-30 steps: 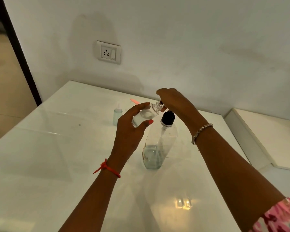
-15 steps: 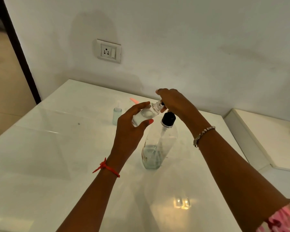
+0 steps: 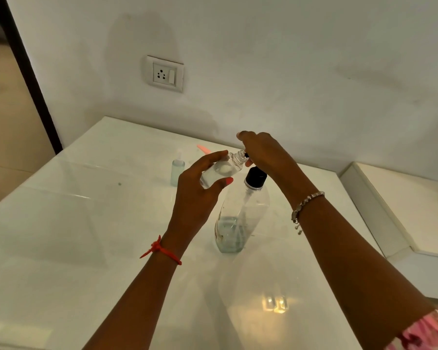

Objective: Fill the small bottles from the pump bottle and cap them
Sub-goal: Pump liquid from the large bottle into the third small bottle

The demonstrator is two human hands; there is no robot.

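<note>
My left hand [image 3: 197, 183] grips a small clear bottle [image 3: 221, 170], tilted with its open threaded neck toward the pump spout. The large clear pump bottle [image 3: 238, 218] stands on the white table [image 3: 86, 248], about a quarter full, with a black collar. My right hand [image 3: 266, 152] covers the pump head from above, fingers curled over it; the head itself is hidden. A second small bottle [image 3: 178, 170] with a pale cap stands upright further back on the left.
A pink-orange item [image 3: 202, 149] lies near the back of the table. A wall socket [image 3: 165, 74] is above. A lower white ledge [image 3: 402, 203] sits to the right, and a dark door frame [image 3: 31, 84] to the left.
Hardly anything has changed; both hands and the bottles hold the same pose, with only a slight shift of the view.
</note>
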